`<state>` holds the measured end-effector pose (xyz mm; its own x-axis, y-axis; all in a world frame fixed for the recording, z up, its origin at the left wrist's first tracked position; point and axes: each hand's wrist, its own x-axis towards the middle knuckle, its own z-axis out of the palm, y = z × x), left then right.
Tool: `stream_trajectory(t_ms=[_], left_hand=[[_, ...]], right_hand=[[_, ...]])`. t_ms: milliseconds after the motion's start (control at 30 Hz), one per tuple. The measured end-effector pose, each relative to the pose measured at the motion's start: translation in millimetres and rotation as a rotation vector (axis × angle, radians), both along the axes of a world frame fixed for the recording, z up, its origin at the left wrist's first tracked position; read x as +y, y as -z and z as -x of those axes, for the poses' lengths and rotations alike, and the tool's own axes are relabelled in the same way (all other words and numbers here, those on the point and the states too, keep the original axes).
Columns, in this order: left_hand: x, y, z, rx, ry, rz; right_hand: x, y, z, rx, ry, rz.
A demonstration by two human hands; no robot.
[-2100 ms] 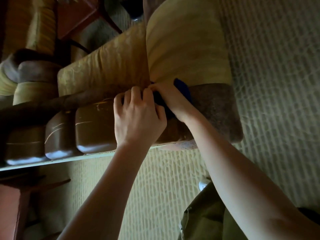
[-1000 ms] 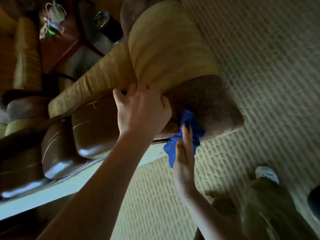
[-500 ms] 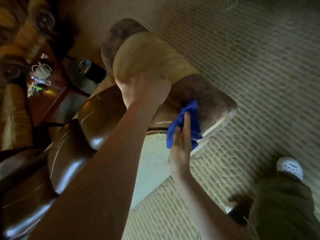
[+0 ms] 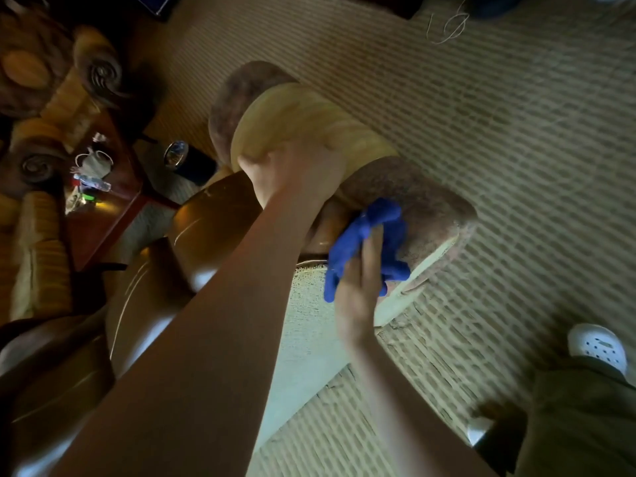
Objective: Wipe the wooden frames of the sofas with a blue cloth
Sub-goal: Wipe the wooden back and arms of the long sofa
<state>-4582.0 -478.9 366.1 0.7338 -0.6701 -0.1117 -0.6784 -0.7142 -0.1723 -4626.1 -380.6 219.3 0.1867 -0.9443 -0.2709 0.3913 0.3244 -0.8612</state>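
2 bare hands work at the end of a sofa arm. The left hand (image 4: 296, 170) lies on the yellow striped cushion (image 4: 309, 122), wrist toward the camera; its fingers are curled over the cushion's near edge and pressed into the fabric, though their tips are hidden behind the knuckles, so I cannot tell how tightly they grip. The right hand (image 4: 358, 287) is blurred, with its fingers straight and close together, laid flat against the blue cloth (image 4: 368, 242). That cloth is bunched beyond and on both sides of those fingertips, pressed between them and the lower front of the sofa arm, where the glossy wooden frame (image 4: 206, 218) meets the fuzzy brown arm end (image 4: 420, 197). A fold of cloth hangs down left of the fingers, another right of them.

Left of the left hand's knuckles the polished wood runs away in rounded, scratched sections with bright highlights. Under the right palm is a pale strip of the sofa's underside (image 4: 309, 339). Woven matting (image 4: 516, 149) spreads to the right of both hands. Far to the left of the fingers stand a small red-brown table (image 4: 103, 218) with clutter on it and a dark round container (image 4: 189, 160). Below and right of the right wrist are an olive trouser leg (image 4: 578, 425) and a white perforated shoe (image 4: 599, 346).
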Motion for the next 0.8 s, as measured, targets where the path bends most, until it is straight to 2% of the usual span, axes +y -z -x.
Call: stream_trajectory(t_ms=[100,200,233,300,333,367,433,500,633,767,800], left_hand=[[1,0,0,0.002,-0.005,-0.016],[3,0,2,-0.010,0.007,-0.001],[2,0,3,-0.007,0.008,0.003],[2,0,3,-0.001,0.004,-0.004],[1,0,2,-0.002,0.002,-0.008],[1,0,1,-0.003,0.001,-0.010],[-1,-1,0,0.003,0.000,-0.014],[-1,-1,1,0.007,-0.004,-0.010],[0,1,3,-0.006,0.016,-0.004],[-2,2,2,-0.057,0.012,-0.020],[-3,2,1,-0.074,0.006,-0.030]], right_hand=[[41,-20,-12,0.050,-0.022,0.360],[21,-14,-16,0.210,0.052,0.515],[6,-6,-17,0.198,0.114,0.463],[-37,1,-14,-0.027,0.157,0.071],[-55,1,-9,-0.072,0.114,-0.092],[-67,4,-7,-0.054,0.053,-0.154],[-67,5,-3,0.013,-0.006,-0.077],[-38,1,-6,0.058,0.025,0.086],[35,-30,-15,0.009,0.012,0.264],[-16,-30,-17,0.284,0.091,0.397],[-38,-28,-17,0.299,0.083,0.406]])
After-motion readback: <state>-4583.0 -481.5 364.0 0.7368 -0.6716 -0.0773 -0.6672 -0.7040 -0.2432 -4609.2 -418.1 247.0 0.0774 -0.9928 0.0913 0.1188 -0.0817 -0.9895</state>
